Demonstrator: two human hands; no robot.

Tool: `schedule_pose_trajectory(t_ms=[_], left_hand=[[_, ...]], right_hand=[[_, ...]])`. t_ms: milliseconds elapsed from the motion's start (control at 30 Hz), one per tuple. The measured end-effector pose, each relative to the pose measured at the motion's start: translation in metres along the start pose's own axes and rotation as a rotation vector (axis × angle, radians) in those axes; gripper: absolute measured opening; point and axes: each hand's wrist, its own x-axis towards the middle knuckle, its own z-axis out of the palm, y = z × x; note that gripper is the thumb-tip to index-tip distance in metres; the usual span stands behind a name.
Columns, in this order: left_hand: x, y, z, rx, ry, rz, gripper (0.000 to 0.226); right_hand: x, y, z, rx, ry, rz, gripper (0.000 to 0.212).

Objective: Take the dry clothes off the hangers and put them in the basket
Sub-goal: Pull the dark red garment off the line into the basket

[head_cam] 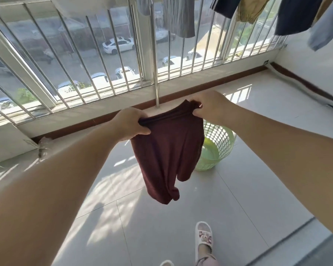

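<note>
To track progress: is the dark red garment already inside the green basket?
No, both hands hold the dark red garment in the air above the floor, beside the green basket.

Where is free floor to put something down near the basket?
Bare tiles lie between the green basket and the slippered foot, and right of the basket toward the wall. Behind it, the window rail crowds; the maroon garment hangs over its left side.

White slipper [203,239] standing on tiled floor [161,237] below the hands; window bars [96,60] running beyond them, parked cars [118,45] showing through.
</note>
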Motion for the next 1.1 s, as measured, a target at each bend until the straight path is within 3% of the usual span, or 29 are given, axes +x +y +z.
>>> schedule_pose_trajectory(t_ms=[200, 333, 433, 700, 1100], left_hand=[[0.067, 0.013, 0.041, -0.067, 0.007, -0.044, 0.023], [0.126, 0.024, 0.070, -0.101, 0.012, -0.091, 0.017], [0.164, 0.033, 0.085, -0.118, 0.067, -0.113, 0.007], [0.248, 0.061, 0.110, -0.118, 0.270, -0.089, 0.009], [0.375, 0.090, 0.140, -0.246, 0.363, 0.058, 0.017]], right_hand=[[0.037, 0.055, 0.023, 0.090, 0.143, 0.196, 0.022], [0.067, 0.098, 0.039, 0.306, 0.176, 0.280, 0.022], [0.091, 0.132, 0.050, 0.382, 0.277, 0.277, 0.022], [0.145, 0.191, 0.041, 0.407, 0.570, 0.207, 0.022], [0.212, 0.270, 0.040, 0.425, 0.892, 0.222, 0.023]])
